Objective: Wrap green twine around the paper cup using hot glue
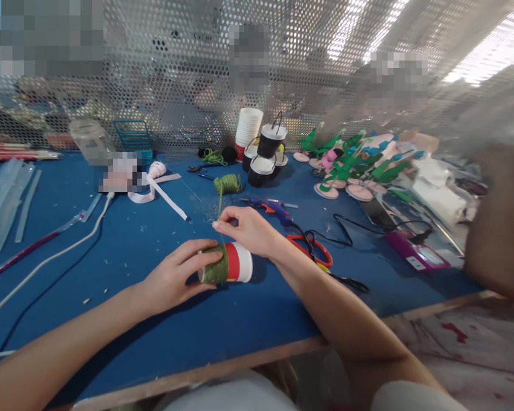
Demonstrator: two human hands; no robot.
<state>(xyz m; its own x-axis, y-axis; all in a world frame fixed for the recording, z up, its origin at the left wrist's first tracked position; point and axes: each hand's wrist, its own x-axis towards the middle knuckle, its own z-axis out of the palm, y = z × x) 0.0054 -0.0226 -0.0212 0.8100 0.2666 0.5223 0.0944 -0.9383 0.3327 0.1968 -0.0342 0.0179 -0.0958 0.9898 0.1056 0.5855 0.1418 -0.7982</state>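
Note:
A paper cup (235,263) lies on its side on the blue table (154,325); it is white with a red band, and green twine covers its left part. My left hand (175,277) grips the twine-wrapped end of the cup. My right hand (248,228) pinches the green twine just above the cup. The strand runs up to a small bundle of green twine (228,184) farther back on the table.
A blue glue gun (270,206), orange-handled scissors (312,248) and black cables lie right of my hands. Stacked cups (248,128), black-wrapped cups (263,162), green and pink foam pieces (351,165) stand at the back. A white cable and clear glue sticks (4,200) lie left. Another person's arm (501,228) is at right.

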